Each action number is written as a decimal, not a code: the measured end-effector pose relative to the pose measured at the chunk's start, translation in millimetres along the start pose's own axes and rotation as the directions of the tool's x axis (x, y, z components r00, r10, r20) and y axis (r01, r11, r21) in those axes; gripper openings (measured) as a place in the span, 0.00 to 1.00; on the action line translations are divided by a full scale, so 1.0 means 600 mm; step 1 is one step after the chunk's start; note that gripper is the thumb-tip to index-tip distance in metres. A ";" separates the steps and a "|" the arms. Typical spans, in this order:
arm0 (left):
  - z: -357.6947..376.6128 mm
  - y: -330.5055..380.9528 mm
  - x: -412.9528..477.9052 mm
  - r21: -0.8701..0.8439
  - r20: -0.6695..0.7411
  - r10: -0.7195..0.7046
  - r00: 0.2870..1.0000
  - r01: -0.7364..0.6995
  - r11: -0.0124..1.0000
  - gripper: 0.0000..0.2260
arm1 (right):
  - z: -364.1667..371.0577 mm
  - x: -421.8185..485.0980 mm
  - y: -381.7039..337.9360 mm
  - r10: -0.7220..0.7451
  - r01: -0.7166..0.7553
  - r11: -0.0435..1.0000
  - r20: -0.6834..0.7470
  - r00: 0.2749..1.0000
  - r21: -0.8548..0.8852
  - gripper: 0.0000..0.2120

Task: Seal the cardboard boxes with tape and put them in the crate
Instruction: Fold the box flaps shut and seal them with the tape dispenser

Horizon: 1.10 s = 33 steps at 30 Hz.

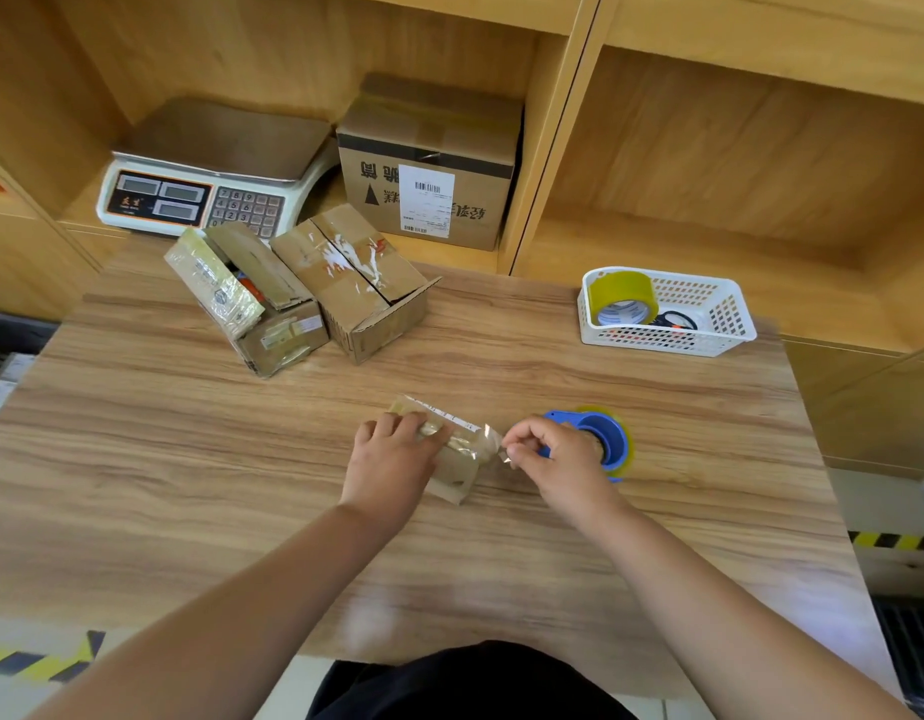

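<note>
Four brown cardboard boxes: one small box (452, 459) under the flat left hand (392, 454); right hand (548, 454) pinches clear tape (493, 444) beside one blue dispenser (602, 439).

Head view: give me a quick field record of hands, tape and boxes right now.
left hand: pressing down small box
right hand: pinching clear tape at the box's end
tape dispenser: blue, on table, behind right hand
other boxes: open box and taped box, far left
white basket: holds spare tape roll
crate: not visible
</note>
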<state>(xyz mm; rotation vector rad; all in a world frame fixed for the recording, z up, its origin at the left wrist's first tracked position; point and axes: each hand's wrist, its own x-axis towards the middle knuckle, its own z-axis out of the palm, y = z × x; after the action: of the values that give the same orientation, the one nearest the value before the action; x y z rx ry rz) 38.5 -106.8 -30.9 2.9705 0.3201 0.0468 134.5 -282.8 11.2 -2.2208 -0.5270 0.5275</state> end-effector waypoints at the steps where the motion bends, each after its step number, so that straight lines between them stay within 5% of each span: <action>1: 0.001 -0.002 0.000 0.013 -0.002 0.001 1.000 -0.001 1.000 0.26 | 0.000 0.002 0.000 0.002 -0.002 1.000 0.023 1.000 0.001 0.17; 6: -0.012 -0.009 0.006 -0.179 0.059 -0.062 0.996 0.071 0.981 0.20 | 0.004 0.003 -0.002 -0.007 0.005 1.000 0.099 0.995 0.014 0.14; 9: -0.030 -0.006 0.010 -0.434 0.075 -0.170 0.983 0.186 0.881 0.18 | 0.005 0.001 -0.003 0.000 -0.006 0.999 0.118 0.993 0.045 0.16; 13: -0.050 0.007 0.004 -0.571 0.092 -0.153 0.984 0.178 0.801 0.07 | 0.005 0.001 -0.008 -0.003 -0.006 0.998 0.128 0.992 0.070 0.15; 17: -0.059 0.027 -0.003 -0.756 0.188 -0.254 0.949 0.305 0.579 0.05 | 0.005 0.001 -0.011 -0.005 -0.008 0.994 0.122 0.992 0.110 0.14; 19: -0.068 0.033 -0.005 -0.792 0.263 -0.303 0.916 0.384 0.474 0.06 | 0.006 0.000 -0.013 0.004 -0.020 0.992 0.123 0.992 0.128 0.13; 33: -0.080 0.014 -0.028 -0.831 0.347 -0.428 0.834 0.485 0.271 0.06 | 0.009 -0.011 -0.027 0.155 -0.181 0.887 0.094 0.983 0.426 0.10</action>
<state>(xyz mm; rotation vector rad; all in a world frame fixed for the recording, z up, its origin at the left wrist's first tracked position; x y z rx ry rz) 21.5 -111.3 17.3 1.6697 0.8332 0.0478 123.0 -273.0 21.3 -1.8331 -0.2150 0.7248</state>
